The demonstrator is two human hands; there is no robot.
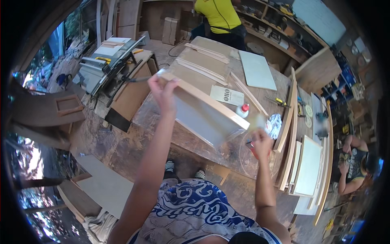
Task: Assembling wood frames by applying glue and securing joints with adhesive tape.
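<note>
My left hand (164, 94) grips the far left corner of a shallow wooden box frame (207, 99) with pale edges and a grey-white panel. The frame is tilted up over the worktable (191, 146). Near the frame's right end, my right hand (261, 142) is closed around a red-handled tool (254, 150) with a dark tip; its exact kind is hidden by the fingers. A white glue bottle with a red cap (242, 110) stands just beyond the frame. Beside my right hand lies a crumpled blue-and-white cloth (274, 125).
Wood strips (203, 70), a printed paper sheet (226, 95) and a white panel (257, 70) lie on the table. Long boards (287, 122) line its right side. A table saw (103, 67) stands left. One person in yellow (221, 16) is beyond; another (353, 162) is at right.
</note>
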